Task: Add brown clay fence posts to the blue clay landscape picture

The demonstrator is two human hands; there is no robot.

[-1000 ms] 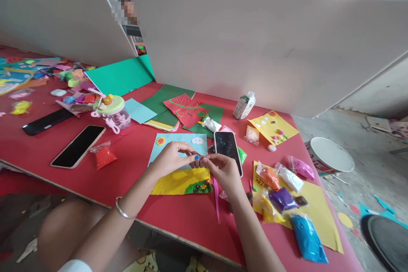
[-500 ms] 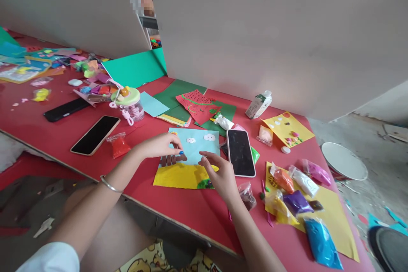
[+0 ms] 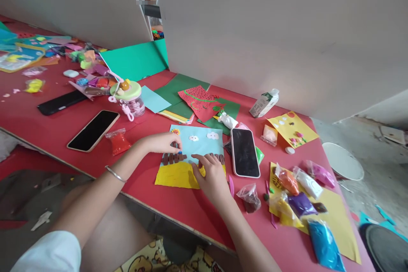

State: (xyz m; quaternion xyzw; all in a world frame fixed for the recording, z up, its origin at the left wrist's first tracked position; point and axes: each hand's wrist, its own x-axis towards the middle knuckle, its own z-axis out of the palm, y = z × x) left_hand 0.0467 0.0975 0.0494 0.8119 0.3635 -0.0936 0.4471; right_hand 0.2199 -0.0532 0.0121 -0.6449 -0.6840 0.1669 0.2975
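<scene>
A picture card lies before me, with light blue paper (image 3: 200,140) above and yellow modelling clay (image 3: 174,174) below. White clay clouds (image 3: 212,135) and an orange-yellow sun (image 3: 175,131) decorate its top. Short brown clay strips (image 3: 172,158) stand in a row across the middle, at left and right. My left hand (image 3: 167,142) is over the card's left side, fingers bent down and close together at the row's end; what they hold, if anything, is hidden. My right hand (image 3: 210,173) is over the right half, its thumb and forefinger apart, covering part of the yellow clay.
A phone (image 3: 245,153) lies right of the card, another phone (image 3: 94,131) to the left. A bag of brown clay (image 3: 249,199) and several coloured clay bags (image 3: 301,204) lie at right. Behind are a lidded jar (image 3: 130,100), a carton (image 3: 264,103) and a grey partition (image 3: 255,38).
My right hand has moved slightly left and down over the card, uncovering brown strips at the right. My left fingers are lower on the left row. The view has shifted slightly.
</scene>
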